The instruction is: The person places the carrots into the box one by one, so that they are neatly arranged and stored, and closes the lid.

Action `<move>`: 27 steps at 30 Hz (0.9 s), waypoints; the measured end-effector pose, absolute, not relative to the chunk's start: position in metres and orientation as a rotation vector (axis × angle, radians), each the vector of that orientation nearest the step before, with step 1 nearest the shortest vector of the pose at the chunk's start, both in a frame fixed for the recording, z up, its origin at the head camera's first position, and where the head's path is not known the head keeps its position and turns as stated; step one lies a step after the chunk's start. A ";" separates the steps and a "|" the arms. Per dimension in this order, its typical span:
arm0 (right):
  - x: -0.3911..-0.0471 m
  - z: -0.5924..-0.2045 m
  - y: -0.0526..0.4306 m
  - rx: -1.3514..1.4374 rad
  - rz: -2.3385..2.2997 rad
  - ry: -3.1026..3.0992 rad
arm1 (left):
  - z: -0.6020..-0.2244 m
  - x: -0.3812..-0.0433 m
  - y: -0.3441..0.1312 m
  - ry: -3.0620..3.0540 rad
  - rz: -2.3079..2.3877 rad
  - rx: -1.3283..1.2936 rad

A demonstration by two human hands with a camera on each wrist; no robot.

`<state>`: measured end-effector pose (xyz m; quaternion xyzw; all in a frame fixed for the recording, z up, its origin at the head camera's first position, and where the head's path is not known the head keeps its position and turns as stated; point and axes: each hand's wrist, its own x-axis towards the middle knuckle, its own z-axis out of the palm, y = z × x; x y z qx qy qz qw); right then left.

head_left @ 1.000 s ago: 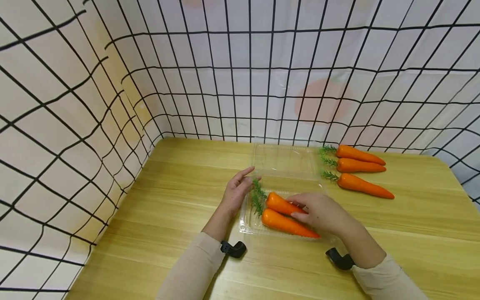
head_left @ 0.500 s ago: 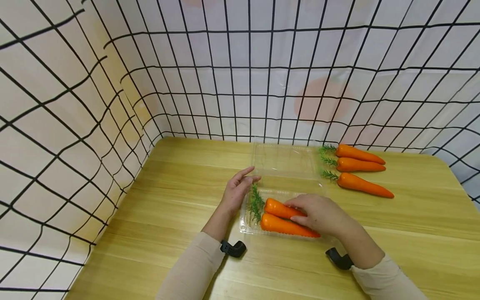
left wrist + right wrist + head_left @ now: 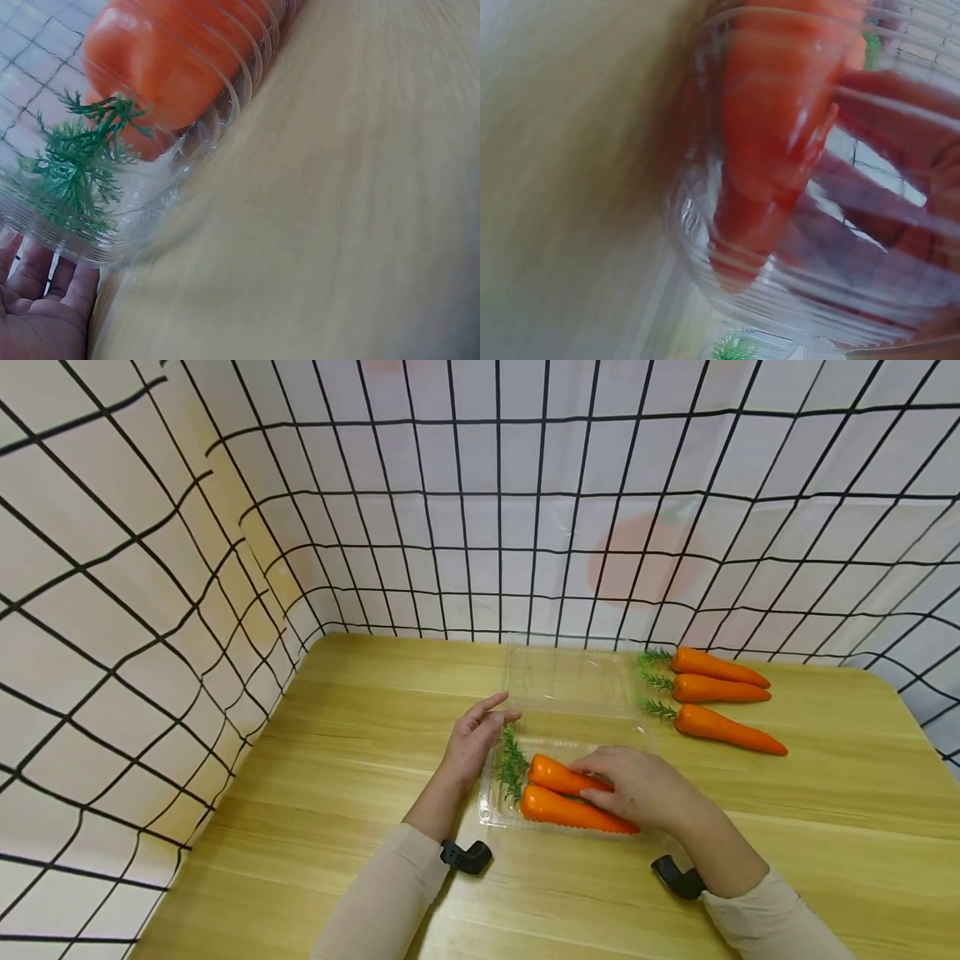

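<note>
A clear plastic clamshell box [image 3: 486, 815] lies with its lid [image 3: 568, 678] folded back. Two orange carrots with green feathery tops rest in its base, side by side, tips to the right. My right hand [image 3: 637, 787] reaches in over the right side and grips the rear carrot [image 3: 553, 773], covering its tip. The front carrot [image 3: 555, 808] lies against the near wall, its shape showing through the plastic in both wrist views. At the box's left side is my left hand [image 3: 469, 745], loosely spread; in the left wrist view its fingers [image 3: 34, 270] rest against the ribbed wall.
Three more carrots lie at the back right of the wooden table [image 3: 360, 710]: a rear one [image 3: 716, 668], a middle one [image 3: 720, 689] and a nearer one [image 3: 727, 729]. A black wire grid [image 3: 453, 527] backed by pale cloth encloses the back and left.
My right hand has shifted the rear carrot slightly toward me and down, next to the front carrot, early on. Since half a second ago almost nothing has moved. The left hand stays in place.
</note>
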<state>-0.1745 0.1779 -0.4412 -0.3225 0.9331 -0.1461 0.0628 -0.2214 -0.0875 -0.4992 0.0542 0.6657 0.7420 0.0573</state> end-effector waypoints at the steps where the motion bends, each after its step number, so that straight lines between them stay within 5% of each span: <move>1: -0.175 -0.441 0.178 -0.981 -0.438 2.822 | -0.499 -0.221 -0.088 2.013 2.254 0.164; 13: -0.174 -0.430 0.188 -0.705 -0.823 2.704 | -0.497 -0.221 -0.088 2.010 2.250 0.163; 27: -0.176 -0.414 0.224 -0.777 -1.051 2.904 | -0.499 -0.222 -0.088 2.002 2.253 0.163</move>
